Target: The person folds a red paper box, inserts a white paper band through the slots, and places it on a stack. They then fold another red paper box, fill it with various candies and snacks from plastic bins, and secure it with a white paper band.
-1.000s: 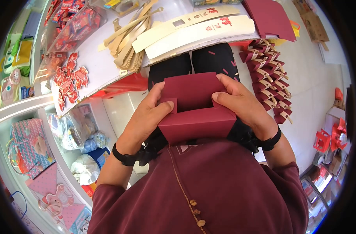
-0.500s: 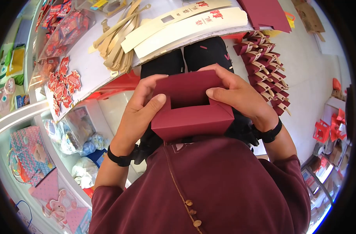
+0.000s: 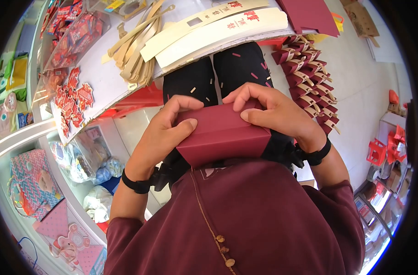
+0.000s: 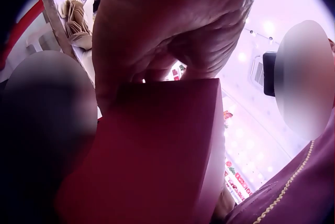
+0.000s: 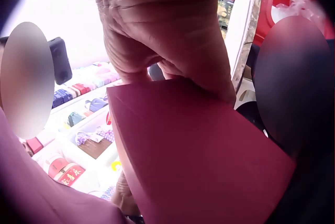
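Observation:
A maroon cardboard box (image 3: 225,140) sits over the person's lap, its top panel lying flat across the opening. At its left end the left hand (image 3: 165,130) grips it, thumb on the near top edge and fingers along the far edge. The right hand (image 3: 282,114) holds the right end, thumb and bent fingers on the top panel. In the left wrist view the palm arches over the box's end (image 4: 162,140). A similar grip shows over the other end of the box (image 5: 193,135) in the right wrist view.
Ahead, a white table (image 3: 99,68) bears tan strips (image 3: 140,55), printed cream bands (image 3: 222,39), red tags (image 3: 74,103) and flat maroon sheets (image 3: 309,16). Rows of small maroon boxes with tan handles (image 3: 307,82) stand at right. Shelves (image 3: 23,133) flank the left.
The box's raised back panel has come down over the opening, which no longer shows. The right fingers have moved inward onto the top. Both hands have stayed at the box's ends.

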A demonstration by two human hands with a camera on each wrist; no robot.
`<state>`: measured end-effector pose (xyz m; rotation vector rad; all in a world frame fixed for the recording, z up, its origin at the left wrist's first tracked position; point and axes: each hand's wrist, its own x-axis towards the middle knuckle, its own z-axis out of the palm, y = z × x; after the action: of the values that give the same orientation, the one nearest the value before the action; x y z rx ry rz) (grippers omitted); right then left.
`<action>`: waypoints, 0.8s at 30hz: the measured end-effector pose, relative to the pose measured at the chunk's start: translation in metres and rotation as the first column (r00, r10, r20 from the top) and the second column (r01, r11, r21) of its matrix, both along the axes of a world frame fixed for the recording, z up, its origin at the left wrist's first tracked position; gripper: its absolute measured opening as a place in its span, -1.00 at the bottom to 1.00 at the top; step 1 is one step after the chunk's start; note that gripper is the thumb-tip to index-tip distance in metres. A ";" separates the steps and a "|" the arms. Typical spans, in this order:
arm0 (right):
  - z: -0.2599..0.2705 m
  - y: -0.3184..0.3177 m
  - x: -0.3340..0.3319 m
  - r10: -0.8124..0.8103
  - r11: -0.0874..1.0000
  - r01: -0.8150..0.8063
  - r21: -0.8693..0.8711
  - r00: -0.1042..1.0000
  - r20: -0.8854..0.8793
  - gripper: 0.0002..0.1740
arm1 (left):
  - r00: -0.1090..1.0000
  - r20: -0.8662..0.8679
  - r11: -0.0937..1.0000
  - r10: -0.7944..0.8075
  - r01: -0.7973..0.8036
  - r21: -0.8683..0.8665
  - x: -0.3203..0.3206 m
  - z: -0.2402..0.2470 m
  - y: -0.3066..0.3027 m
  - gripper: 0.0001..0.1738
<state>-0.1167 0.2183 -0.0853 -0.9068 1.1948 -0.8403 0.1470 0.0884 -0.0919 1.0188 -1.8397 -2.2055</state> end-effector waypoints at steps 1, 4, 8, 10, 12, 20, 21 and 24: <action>0.000 -0.001 0.000 0.001 1.000 -0.002 -0.024 1.000 -0.030 -0.67 | 1.000 0.018 1.000 -0.016 0.016 0.007 -0.002 0.003 -0.002 -0.64; 0.000 -0.004 0.001 0.025 0.998 -0.032 -0.059 0.993 -0.118 -0.60 | 0.990 0.105 0.996 -0.090 0.091 0.002 -0.005 0.011 -0.006 -0.63; 0.009 -0.011 -0.003 0.121 0.990 -0.135 -0.041 0.964 -0.235 -0.57 | 0.977 0.119 0.968 -0.179 0.196 -0.155 -0.007 0.009 -0.012 -0.65; 0.011 -0.011 -0.004 0.148 0.986 -0.163 -0.036 0.953 -0.265 -0.56 | 0.972 0.124 0.966 -0.200 0.217 -0.143 -0.008 0.010 -0.014 -0.62; 0.014 -0.011 -0.006 0.152 0.986 -0.163 -0.021 0.951 -0.269 -0.57 | 0.970 0.129 0.967 -0.205 0.221 -0.128 -0.009 0.016 -0.016 -0.53; 0.017 0.001 -0.013 -0.006 0.999 0.008 0.040 0.999 -0.046 -0.35 | 0.942 -0.018 0.857 -0.336 0.297 -0.422 0.014 0.010 -0.016 0.17; 0.015 0.003 -0.013 -0.039 0.997 0.039 0.062 0.999 0.009 -0.30 | 0.932 0.034 0.818 -0.360 0.333 -0.469 0.014 0.012 -0.014 0.23; -0.001 0.009 -0.008 0.116 0.966 -0.161 -0.202 0.969 -0.218 -0.17 | 0.939 0.109 0.764 -0.326 0.330 -0.555 0.008 0.002 0.003 0.25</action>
<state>-0.1244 0.2270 -0.0859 -1.2683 1.2132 -0.7885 0.1549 0.0917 -0.0895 0.6116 -2.6101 -1.5800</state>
